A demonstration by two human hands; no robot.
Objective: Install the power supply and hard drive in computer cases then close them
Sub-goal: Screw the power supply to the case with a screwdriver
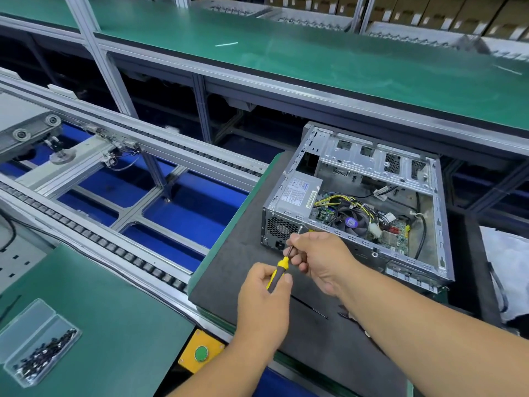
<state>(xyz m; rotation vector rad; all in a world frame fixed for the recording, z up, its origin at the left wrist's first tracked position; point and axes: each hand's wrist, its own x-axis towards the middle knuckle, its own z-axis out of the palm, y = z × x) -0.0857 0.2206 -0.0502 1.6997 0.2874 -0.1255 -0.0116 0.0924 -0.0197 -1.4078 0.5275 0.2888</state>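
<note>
An open grey computer case (423, 233) lies on a black mat (237, 270), its side panel off. The power supply (297, 191) sits in the case's near left corner, with yellow cables, a fan and the motherboard to its right. My left hand (263, 299) grips the yellow and black handle of a screwdriver (279, 270). My right hand (317, 259) pinches the screwdriver's shaft near the tip, which points at the case's rear wall beside the power supply's vent. The screw itself is too small to make out.
A clear plastic box (37, 345) of several dark screws lies open on the green bench at the lower left. A roller conveyor (114, 247) runs diagonally on the left. A green shelf (315, 61) spans behind the case. A green button (201, 353) sits below.
</note>
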